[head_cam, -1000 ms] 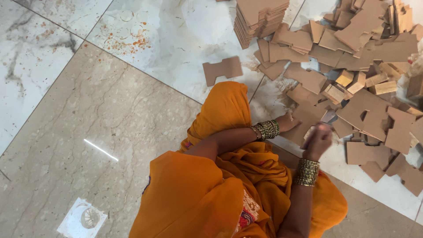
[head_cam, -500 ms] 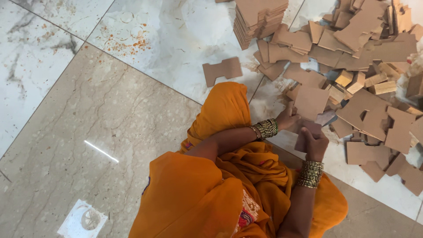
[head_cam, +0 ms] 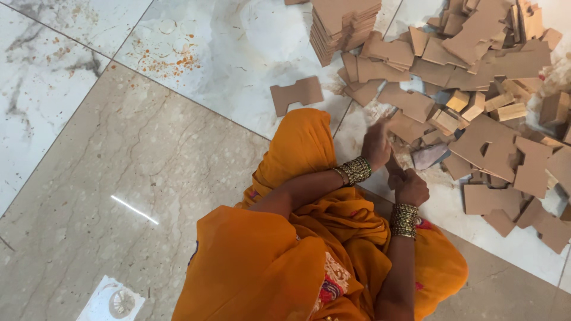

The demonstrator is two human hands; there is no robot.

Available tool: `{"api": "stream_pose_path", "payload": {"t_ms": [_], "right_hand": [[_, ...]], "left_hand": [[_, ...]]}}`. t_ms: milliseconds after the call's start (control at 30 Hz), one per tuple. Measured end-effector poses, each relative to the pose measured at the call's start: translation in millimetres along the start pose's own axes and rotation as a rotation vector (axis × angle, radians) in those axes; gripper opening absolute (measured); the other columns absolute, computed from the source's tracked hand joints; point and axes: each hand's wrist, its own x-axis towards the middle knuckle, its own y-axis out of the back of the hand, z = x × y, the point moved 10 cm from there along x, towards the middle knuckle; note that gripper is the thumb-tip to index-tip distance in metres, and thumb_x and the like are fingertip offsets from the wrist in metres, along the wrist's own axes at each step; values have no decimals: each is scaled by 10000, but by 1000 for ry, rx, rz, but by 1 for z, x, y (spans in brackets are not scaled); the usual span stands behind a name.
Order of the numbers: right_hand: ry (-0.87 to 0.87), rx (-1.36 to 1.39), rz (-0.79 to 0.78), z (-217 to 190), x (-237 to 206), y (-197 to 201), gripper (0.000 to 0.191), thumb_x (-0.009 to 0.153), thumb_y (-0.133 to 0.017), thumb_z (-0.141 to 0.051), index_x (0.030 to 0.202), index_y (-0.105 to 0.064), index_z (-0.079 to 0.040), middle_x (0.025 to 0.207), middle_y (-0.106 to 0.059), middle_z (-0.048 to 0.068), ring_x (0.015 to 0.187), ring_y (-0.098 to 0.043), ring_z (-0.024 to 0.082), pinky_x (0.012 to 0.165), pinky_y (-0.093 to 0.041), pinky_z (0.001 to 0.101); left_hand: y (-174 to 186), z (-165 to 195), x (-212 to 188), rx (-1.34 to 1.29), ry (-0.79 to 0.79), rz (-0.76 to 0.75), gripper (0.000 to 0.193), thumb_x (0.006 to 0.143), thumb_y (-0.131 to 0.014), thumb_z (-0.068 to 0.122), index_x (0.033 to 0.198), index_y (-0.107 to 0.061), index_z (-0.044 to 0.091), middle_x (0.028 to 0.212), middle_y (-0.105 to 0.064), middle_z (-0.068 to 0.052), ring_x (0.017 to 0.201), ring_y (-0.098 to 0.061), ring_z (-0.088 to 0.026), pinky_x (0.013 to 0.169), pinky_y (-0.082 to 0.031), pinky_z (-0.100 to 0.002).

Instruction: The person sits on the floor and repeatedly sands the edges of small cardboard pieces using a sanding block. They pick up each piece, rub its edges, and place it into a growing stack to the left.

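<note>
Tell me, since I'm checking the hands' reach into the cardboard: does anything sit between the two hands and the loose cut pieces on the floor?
Nothing visible does. The left hand is already at the edge of the scattered cardboard pieces, and the right hand is closed on a small brown piece just beside them. The neat stack lies farther off, beyond more loose pieces.

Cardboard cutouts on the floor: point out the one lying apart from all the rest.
The single notched cardboard cutout lying flat on the white tile, just beyond the orange-draped knee. It touches no other piece; the rest sit in the neat stack or the loose heap.
</note>
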Motion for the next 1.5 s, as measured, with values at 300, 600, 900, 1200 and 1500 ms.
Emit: {"api": "stream_pose_path", "payload": {"t_ms": [300, 600, 900, 1200, 1500], "right_hand": [[344, 246, 352, -27, -28, 81, 203, 843, -873, -271, 950, -758, -142, 871, -727, 40, 718, -681, 265, 616, -510, 373], [42, 1014, 436, 52, -13, 73, 249, 894, -889, -61, 1043, -721, 46, 983, -741, 65, 859, -668, 105, 776, -547, 262], [-119, 1350, 475, 62, -15, 65, 244, 882, -848, -1, 1073, -716, 74, 1037, -762, 84, 884, -713, 151, 799, -597, 281], [-28, 1203, 428, 44, -14, 78, 181, 921, -806, 32, 1079, -736, 84, 1020, -771, 129, 880, -709, 160, 786, -572, 295], [28, 1035, 388, 40, -9, 84, 197, 904, -828, 4, 1078, -759, 66, 985, -767, 92, 851, -712, 122, 758, -569, 286]], "left_hand": [[-70, 1, -38, 582, -341, -718, 227, 966, -587, 148, 1151, -698, 218, 1038, -746, -19, 1095, -700, -234, 1197, -368, -529], [-63, -14, -30, 278, -71, -653, 389, 723, -809, 328, 1071, -742, 166, 939, -738, -126, 866, -723, -323, 776, -573, -444], [-45, -7, -16, 135, -15, -532, 383, 689, -846, 366, 849, -735, 36, 853, -729, -188, 849, -727, -361, 796, -566, -446], [-36, 1, -10, -9, -71, -419, 545, 672, -858, 466, 912, -694, 4, 823, -716, -192, 802, -719, -353, 744, -566, -439], [-24, 17, -13, -92, -123, -488, 358, 752, -818, 353, 1051, -709, 189, 970, -758, 2, 859, -767, -182, 753, -596, -346]]}}
